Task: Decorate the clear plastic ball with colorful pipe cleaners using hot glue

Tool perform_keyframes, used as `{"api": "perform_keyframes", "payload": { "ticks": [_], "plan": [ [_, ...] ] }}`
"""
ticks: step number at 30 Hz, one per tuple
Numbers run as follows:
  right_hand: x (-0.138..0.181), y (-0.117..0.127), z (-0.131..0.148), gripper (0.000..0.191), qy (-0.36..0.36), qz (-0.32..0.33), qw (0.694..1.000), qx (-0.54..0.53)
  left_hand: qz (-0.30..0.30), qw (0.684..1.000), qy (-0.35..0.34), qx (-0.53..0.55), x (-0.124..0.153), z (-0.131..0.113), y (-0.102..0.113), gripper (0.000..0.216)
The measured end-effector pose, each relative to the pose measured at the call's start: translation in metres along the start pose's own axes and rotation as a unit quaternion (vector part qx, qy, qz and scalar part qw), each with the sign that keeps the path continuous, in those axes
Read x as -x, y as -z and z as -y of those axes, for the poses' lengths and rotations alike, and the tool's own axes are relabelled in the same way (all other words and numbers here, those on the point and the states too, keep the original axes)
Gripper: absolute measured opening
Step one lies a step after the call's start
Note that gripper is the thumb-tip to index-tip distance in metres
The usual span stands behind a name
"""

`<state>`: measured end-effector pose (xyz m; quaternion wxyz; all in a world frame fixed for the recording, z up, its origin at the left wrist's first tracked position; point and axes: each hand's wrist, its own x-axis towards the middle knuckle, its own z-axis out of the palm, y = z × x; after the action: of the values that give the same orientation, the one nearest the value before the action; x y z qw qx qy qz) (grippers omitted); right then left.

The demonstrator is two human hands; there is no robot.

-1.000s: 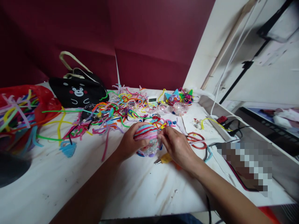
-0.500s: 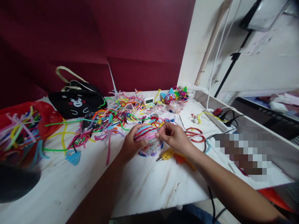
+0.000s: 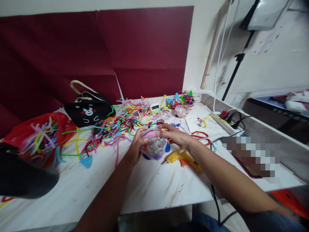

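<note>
A clear ball filled with coloured beads and wrapped on top with pink and blue pipe cleaners sits at the middle of the white table. My left hand cups its left side, fingers curled round it. My right hand lies over its top right, fingers pressed on the pipe-cleaner wrapping. A yellow glue gun lies on the table just right of the ball, below my right wrist.
A heap of loose pipe cleaners spreads behind the ball. A red bag of more stands at left, a black bear tote behind. Clear balls, a small timer and a finished cat figure sit at the back. Cables run along the right.
The view has tilted up and shifted. My right hand moved from the ball's right side onto its top, and the ball is turned so more of the beaded body shows.
</note>
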<state>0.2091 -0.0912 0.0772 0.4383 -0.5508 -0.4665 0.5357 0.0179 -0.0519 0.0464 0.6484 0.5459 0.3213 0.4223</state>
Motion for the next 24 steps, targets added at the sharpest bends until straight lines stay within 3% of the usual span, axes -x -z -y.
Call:
{"api": "perform_keyframes", "payload": {
  "ticks": [7, 15, 24],
  "plan": [
    [-0.018, 0.005, 0.008, 0.041, 0.015, 0.039, 0.998, -0.057, -0.005, 1.0, 0.003, -0.014, -0.016, -0.016, -0.006, 0.045],
    [-0.033, 0.026, 0.021, 0.026, 0.034, -0.007, 0.997, -0.073, 0.035, 0.999, 0.026, -0.002, -0.061, -0.038, -0.025, 0.039],
    [-0.042, 0.044, 0.031, 0.03, 0.059, -0.066, 0.994, -0.058, 0.055, 0.997, 0.047, -0.014, -0.096, -0.059, -0.042, 0.028]
  ]
}}
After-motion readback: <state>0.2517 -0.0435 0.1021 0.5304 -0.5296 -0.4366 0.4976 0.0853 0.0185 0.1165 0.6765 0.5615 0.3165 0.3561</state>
